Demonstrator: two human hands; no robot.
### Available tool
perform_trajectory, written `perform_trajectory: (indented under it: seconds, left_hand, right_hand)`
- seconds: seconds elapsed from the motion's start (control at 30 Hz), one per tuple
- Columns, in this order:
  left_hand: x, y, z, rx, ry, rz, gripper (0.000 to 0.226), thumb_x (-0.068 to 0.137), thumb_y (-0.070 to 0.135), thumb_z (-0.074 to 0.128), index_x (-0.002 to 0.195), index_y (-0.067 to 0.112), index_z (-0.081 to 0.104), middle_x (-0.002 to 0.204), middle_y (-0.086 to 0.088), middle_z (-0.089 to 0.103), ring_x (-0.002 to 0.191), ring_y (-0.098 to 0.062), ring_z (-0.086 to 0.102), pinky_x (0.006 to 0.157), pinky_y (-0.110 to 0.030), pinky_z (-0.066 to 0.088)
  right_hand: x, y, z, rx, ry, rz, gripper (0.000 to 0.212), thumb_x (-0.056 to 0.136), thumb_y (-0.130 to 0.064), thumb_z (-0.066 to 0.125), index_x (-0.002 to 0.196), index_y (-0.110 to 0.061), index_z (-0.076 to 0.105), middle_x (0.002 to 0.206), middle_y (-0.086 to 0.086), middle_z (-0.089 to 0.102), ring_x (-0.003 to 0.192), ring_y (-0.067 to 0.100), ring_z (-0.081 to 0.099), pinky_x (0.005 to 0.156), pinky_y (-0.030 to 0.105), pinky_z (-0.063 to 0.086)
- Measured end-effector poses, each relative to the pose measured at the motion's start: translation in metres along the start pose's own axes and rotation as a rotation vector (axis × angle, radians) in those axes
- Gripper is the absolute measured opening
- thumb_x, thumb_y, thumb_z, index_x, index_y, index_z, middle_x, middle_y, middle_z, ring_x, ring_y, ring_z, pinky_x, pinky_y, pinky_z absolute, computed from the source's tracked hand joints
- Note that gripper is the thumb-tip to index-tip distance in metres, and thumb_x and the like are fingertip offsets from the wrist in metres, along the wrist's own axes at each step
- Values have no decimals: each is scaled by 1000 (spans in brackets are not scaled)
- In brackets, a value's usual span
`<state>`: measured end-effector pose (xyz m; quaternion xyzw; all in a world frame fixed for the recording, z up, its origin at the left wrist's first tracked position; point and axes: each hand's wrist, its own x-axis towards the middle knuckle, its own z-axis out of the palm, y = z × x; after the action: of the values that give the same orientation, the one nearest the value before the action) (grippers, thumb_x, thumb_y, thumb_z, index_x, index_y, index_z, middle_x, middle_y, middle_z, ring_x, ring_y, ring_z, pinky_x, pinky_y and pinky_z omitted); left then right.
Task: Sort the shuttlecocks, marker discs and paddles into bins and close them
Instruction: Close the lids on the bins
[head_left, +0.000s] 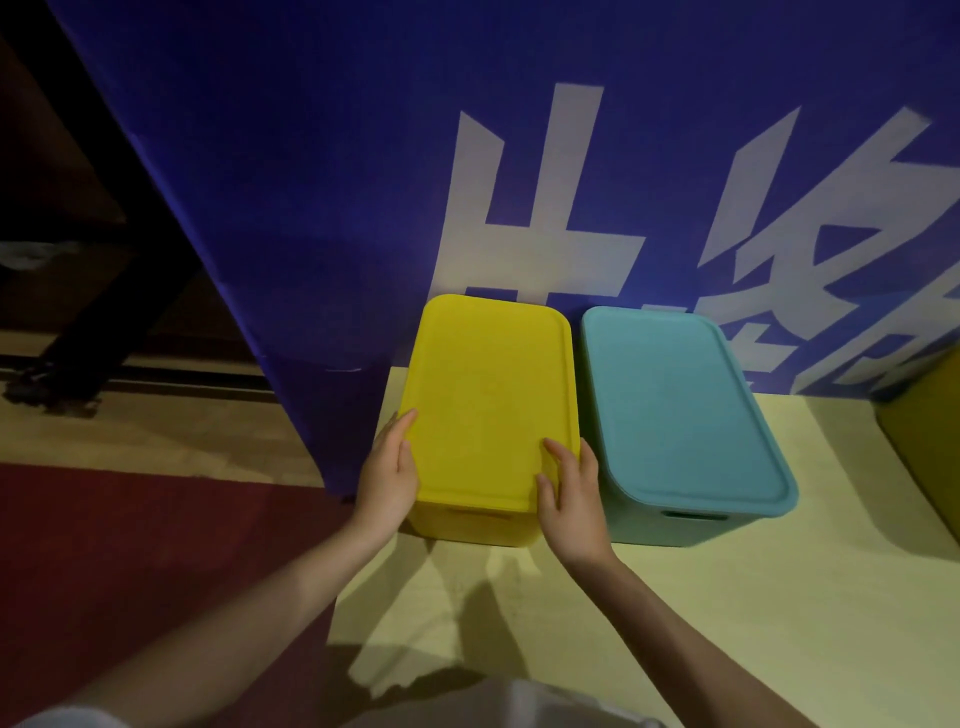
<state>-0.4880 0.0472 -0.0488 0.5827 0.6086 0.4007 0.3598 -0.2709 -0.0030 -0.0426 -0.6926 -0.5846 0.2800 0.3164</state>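
- Centrally, the lidded yellow bin (491, 405) was set on the pale table (727, 623).
- Its near lid corners were pressed by the left hand (387, 480) and right hand (571, 493), fingers straight.
- At 3 o'clock, the closed teal bin (680, 415) was set just beside it.

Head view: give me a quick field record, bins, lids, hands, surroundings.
yellow bin: lid on, left of the teal one
teal bin: lid on, against the banner
left hand: fingers straight, on the yellow lid's left near edge
right hand: fingers straight, on its right near corner
surface: pale yellow mat
backdrop: blue banner with white characters
loose items: none in view
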Motion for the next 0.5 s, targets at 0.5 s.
perform_trajectory:
  seconds: [0.5]
  left_hand:
    - [157,33,10,137,-144,-168,53,100,13,38,150,24,24,149,-7,38,127,-27,46,104,-45,42]
  right_hand:
    - [152,-23,-14,-411,-84,2,64,98,-45,40,151,-17,19,160,14,-3,147,32,6,115,44,23]
